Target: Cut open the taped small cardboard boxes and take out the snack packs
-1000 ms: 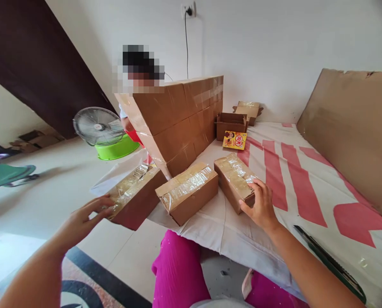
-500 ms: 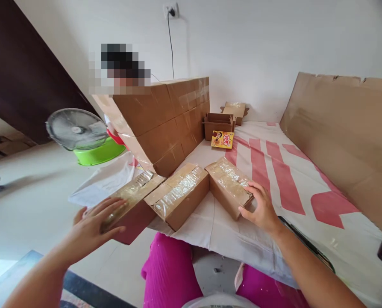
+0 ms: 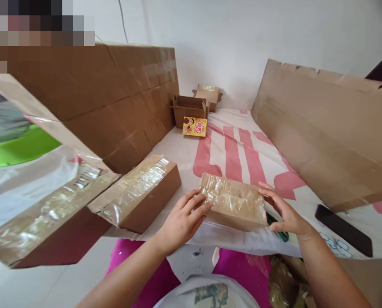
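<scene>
A small cardboard box (image 3: pixel 232 205), sealed along the top with clear tape, rests on the cloth in front of me. My left hand (image 3: pixel 186 216) presses against its left end with the fingers lying over the edge. At the opposite end my right hand (image 3: pixel 283 211) has its fingers curved around the corner, thumb at the near side. The box is held between the two hands. Further left, a second taped box (image 3: pixel 154 192) and a third taped box (image 3: pixel 53 214) lie side by side at an angle, untouched.
A wall of stacked cartons (image 3: pixel 114 98) rises at left, a person behind it. An open brown box (image 3: pixel 189 109) and a yellow packet (image 3: pixel 195 127) sit at the back. On the right stand a large cardboard panel (image 3: pixel 332 132) and a black phone (image 3: pixel 345 229).
My left hand has left the far-left box and come over to the small box. That box has turned crosswise and moved away from the other two. The view has shifted right.
</scene>
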A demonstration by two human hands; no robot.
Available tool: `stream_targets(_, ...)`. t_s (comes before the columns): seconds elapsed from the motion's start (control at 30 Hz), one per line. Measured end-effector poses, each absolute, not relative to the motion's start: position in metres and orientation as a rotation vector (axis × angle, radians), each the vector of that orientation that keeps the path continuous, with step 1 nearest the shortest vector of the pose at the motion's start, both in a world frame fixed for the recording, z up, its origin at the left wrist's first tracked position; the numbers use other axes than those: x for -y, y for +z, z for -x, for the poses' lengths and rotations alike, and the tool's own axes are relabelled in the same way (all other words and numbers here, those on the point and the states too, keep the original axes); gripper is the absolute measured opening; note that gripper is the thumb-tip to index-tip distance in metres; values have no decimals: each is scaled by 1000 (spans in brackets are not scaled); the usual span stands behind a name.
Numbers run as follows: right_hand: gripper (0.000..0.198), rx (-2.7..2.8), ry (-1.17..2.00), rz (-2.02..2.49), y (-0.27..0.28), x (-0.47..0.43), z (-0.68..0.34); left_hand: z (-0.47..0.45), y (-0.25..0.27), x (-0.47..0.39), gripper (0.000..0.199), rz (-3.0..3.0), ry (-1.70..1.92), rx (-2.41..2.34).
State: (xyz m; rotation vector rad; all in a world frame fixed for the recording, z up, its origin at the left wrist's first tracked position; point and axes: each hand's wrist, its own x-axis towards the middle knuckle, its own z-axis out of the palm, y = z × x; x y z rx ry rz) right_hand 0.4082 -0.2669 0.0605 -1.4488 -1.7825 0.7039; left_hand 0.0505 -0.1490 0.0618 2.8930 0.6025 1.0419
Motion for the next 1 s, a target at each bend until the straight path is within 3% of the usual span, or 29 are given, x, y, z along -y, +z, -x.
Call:
stream_targets(0.13, 70, 1518, 639, 1807, 20, 289, -428, -63, 44, 153, 34, -2775, 1292, -686)
stream_targets(0.27, 57, 1608, 455, 2102, -17, 299, -425, -65, 41, 162, 32, -2717, 1396, -702)
stream_targets(0.37, 35, 1625, 391, 2165, -21, 296, -428, -69, 42, 169, 28, -2674, 1438, -716)
stream_targets(0.43, 29, 1535, 302, 2215, -8, 291, -437, -70, 42, 172, 26, -2636, 1442, -730)
stream_targets(0.57, 40, 1429, -177, 2103, 57, 270, -439, -71, 36, 172, 30, -2571, 1433, -704)
stream_targets(0.73, 42, 2218, -480, 1688, 141, 232, -366, -71, 26, 171, 32, -2524, 1460, -664)
stream_targets(1.0, 48, 2700, -748, 1304, 156, 195, -295, -69, 26, 169, 32, -2552, 1443, -674)
